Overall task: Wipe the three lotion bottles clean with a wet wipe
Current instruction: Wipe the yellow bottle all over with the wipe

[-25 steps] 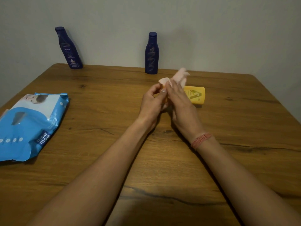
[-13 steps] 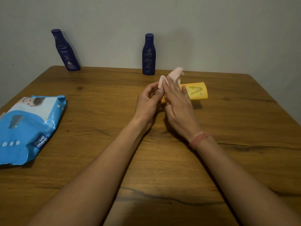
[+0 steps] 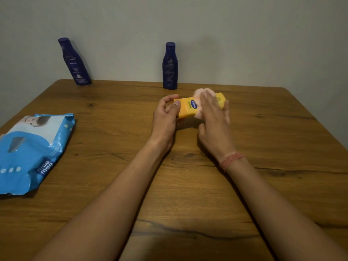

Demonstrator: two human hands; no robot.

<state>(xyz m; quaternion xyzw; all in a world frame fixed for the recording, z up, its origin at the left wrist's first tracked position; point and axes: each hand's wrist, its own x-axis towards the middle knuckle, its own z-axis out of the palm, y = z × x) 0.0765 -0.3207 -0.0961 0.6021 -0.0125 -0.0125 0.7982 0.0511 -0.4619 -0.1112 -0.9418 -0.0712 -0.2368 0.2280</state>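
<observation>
Both hands have dropped from pinching the wipe in the air onto the yellow lotion bottle (image 3: 190, 108), now lying on its side on the wooden table (image 3: 282, 147). Three bottles in all: this yellow one and two dark blue ones, the left blue bottle (image 3: 74, 62) and the middle blue bottle (image 3: 170, 66), upright along the far edge by the wall. One pale wet wipe (image 3: 199, 92) (blurred) sits under the right hand (image 3: 214, 121), fingers laid fairly flat over the bottle. The left hand (image 3: 165, 117) grips the bottle's near end, fingers curled round it. One blue wipes pack (image 3: 32, 151) lies well apart at left.
</observation>
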